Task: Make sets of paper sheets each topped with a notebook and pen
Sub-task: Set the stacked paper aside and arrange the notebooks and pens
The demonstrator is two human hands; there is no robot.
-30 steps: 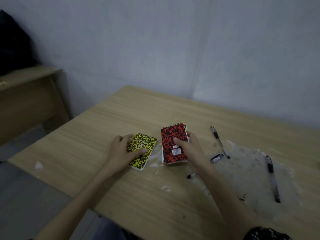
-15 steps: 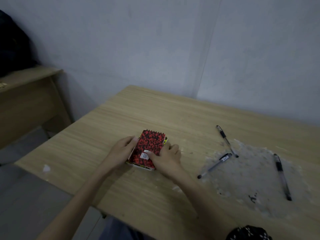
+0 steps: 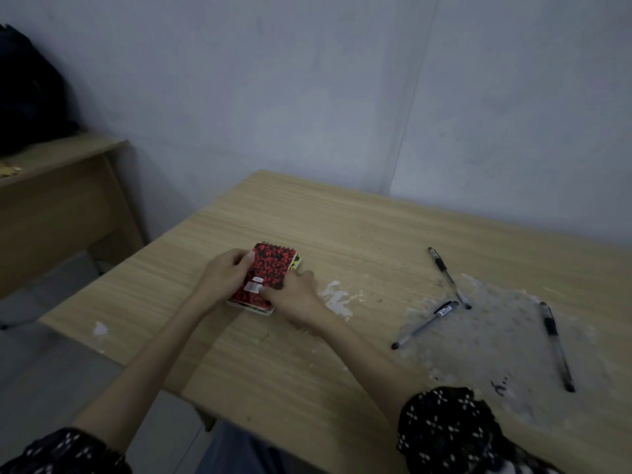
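2 hands, left hand (image 3: pixel 224 273) and right hand (image 3: pixel 294 293), clasp the red notebook (image 3: pixel 272 270) stacked over a yellow notebook (image 3: pixel 297 262) near the tabletop's (image 3: pixel 342 227) left edge; uneven squeezing could skew the stack.

Red-black speckled notebook (image 3: pixel 273 268) — yellow-black one (image 3: pixel 296 264) beneath (edge only); black pens (image 3: pixel 550 328); tan table (image 3: pixel 342 227).

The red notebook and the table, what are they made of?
The red notebook looks like paper pages under a thin card cover, printed red and black, with a wire coil along its top edge and a white sticker. The table looks like wood or a wood-look board: pale, matt, with straight grain lines. Which one, the picture cannot settle.
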